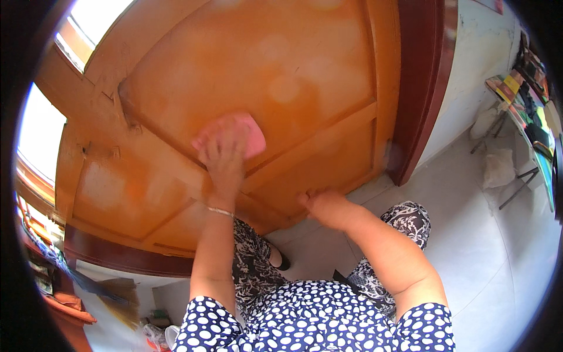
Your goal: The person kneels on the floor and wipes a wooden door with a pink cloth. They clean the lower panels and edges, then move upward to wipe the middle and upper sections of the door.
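Observation:
My left hand [224, 158] presses a pink cloth [253, 136] against the large panel of an orange-brown wooden door [316, 53]. Its fingers lie over the cloth and are a little blurred; a bracelet [220, 211] circles that wrist. Lower and to the right, my right hand [329, 206] is loosely closed in front of the door's bottom panel [316, 176]. Nothing shows in its curled fingers. Whether it touches the wood I cannot tell.
A dark red door frame [423, 88] borders the door on the right. Beyond it, a cluttered table [528, 129] stands by the white wall, with a whitish bag [498, 167] below. A broom [120, 299] is at lower left. Grey tiles [463, 234] cover the floor.

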A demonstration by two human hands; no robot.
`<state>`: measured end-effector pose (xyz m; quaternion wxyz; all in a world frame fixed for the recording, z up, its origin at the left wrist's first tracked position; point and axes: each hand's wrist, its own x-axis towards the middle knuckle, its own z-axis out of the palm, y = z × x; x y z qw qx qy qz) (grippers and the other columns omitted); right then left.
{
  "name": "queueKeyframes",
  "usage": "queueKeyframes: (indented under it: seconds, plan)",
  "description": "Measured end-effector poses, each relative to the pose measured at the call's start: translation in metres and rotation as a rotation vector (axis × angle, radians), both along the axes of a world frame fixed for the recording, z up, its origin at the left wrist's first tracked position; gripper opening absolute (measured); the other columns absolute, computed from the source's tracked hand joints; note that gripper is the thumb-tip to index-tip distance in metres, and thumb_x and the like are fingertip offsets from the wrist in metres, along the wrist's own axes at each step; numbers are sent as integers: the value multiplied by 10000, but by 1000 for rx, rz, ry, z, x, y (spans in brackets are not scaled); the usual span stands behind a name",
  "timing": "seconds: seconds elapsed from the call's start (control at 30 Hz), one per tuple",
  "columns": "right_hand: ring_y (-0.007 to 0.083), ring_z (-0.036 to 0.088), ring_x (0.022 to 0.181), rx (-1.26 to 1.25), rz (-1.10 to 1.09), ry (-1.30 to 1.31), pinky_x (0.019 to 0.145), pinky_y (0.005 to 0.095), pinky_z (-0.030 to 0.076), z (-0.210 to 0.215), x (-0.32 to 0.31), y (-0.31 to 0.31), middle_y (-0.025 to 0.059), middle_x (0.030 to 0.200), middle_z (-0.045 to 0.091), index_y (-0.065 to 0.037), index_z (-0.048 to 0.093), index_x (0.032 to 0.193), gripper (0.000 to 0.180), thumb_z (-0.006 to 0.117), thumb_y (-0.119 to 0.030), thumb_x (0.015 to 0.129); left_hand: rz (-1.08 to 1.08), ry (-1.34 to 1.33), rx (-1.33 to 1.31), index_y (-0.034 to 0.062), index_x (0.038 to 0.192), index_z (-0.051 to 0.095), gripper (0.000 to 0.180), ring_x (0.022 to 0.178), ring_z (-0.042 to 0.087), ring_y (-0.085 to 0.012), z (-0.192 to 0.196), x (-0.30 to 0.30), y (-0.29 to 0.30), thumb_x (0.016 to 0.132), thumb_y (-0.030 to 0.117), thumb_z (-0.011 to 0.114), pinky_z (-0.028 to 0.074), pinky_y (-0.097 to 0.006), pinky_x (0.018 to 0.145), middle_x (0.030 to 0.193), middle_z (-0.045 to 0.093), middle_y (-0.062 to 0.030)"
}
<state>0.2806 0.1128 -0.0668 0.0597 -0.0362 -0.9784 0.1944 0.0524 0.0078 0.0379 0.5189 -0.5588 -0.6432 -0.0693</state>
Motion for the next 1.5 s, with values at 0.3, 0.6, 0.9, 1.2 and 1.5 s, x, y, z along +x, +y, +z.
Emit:
queueKeyframes:
  seconds: [0.3,0.6,0.9,1.2,1.5]
  plan:
    - [386,594,1065,20,-57,-68,876,448,493,11,4,-1,195,1144,616,-44,466,1336,528,672,-149,862,-116,194,477,156,1386,524,633,1276,438,-358,148,-13,17,781,44,676,318,-523,1067,1440,466,-92]
    - [394,593,1063,156,-53,-64,868,463,497,1,5,-11,200,1169,611,-44,448,1364,564,674,-165,862,-101,34,324,108,1351,519,600,1266,424,-420,49,-4,6,776,-12,642,340,-540,1063,1427,454,-160]
    - [384,615,1038,46,-40,-59,851,472,503,20,10,-12,191,1164,618,-62,474,1343,533,676,-148,857,-46,-207,302,166,1319,548,555,1302,394,-394,-64,18,3,805,-42,588,305,-509,1043,1462,438,-128]
    - [382,634,1020,69,-15,10,835,473,511,-2,7,-2,191,1103,637,-21,497,1233,419,646,-183,876,-39,-344,258,186,1336,559,584,1314,398,-372,-86,30,-4,787,-8,592,280,-514,1057,1465,443,-121]
    - [380,608,1055,40,-63,-166,861,461,509,3,3,3,191,1212,590,-66,457,1375,552,665,-194,881,4,38,228,244,1456,468,697,1373,363,-339,91,-3,28,805,59,635,197,-605,1132,1493,419,-73]
